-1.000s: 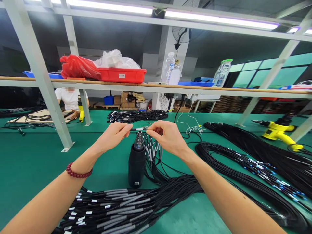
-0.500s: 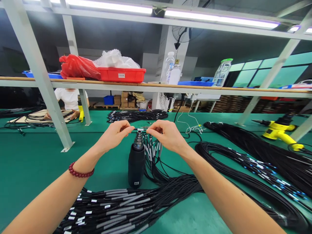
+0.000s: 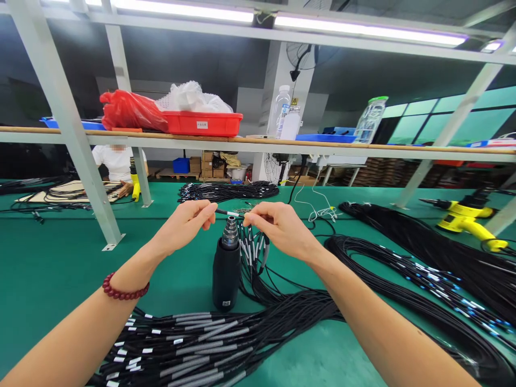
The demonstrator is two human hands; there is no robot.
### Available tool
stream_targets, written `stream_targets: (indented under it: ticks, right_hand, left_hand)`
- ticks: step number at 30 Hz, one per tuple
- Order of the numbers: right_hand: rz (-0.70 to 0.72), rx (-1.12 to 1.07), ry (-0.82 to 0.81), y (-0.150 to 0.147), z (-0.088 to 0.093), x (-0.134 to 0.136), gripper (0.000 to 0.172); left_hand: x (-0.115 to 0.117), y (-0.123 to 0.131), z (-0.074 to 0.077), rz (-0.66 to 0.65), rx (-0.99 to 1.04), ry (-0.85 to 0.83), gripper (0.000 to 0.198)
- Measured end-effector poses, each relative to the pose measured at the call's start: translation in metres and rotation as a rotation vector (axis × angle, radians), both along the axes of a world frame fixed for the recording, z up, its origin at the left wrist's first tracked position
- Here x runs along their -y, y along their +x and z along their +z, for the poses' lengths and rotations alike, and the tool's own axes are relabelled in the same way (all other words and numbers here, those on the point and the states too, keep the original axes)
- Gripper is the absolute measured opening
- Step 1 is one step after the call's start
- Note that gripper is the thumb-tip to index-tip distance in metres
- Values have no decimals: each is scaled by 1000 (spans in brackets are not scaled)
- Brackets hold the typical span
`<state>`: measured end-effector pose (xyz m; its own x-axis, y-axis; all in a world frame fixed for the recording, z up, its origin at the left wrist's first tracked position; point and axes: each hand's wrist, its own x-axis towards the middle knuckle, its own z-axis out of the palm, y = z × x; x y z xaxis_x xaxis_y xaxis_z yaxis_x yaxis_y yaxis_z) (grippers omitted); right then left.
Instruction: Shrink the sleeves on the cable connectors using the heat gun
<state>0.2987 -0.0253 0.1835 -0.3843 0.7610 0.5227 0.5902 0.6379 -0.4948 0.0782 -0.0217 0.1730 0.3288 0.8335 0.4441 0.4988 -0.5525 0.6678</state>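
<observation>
My left hand (image 3: pixel 196 221) pinches one end of a black cable (image 3: pixel 223 212) that carries a white label sleeve. On its other side, my right hand (image 3: pixel 278 223) is closed on the same cable, fingertips pressed together. The labelled stretch spans the gap between both hands, just above the metal nozzle of a black heat gun (image 3: pixel 226 274), which stands upright with its nozzle up. Behind and right of the nozzle lies a bunch of cable ends (image 3: pixel 252 247) with white and grey sleeves, partly hidden by my right hand.
A large cable bundle (image 3: pixel 217 344) with grey sleeves lies in front. Coiled black cables (image 3: pixel 374 263) and a yellow heat gun (image 3: pixel 463 215) are on the right. Another bundle (image 3: pixel 228 191) lies behind. A shelf (image 3: pixel 258 144) crosses above; a person (image 3: pixel 119 164) sits at far left.
My left hand has shifted slightly left, showing more cable between the hands. The cable now slants down to the right, and my right hand is a little lower.
</observation>
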Motion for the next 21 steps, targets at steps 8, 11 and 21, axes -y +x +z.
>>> stream_targets:
  ticks: [8,11,21]
  right_hand:
    - [111,-136,-169,5,-1,-2,41]
    - [-22,-288,-147,17,-15,-28,40]
    - [-510,34,-753,110,-142,-56,22]
  left_hand:
    - [1,-8,-6,42,75,20,47]
    - [1,-14,-17,87,24,-15,43]
    - [8,-68,-135,-55,-681,-453,20]
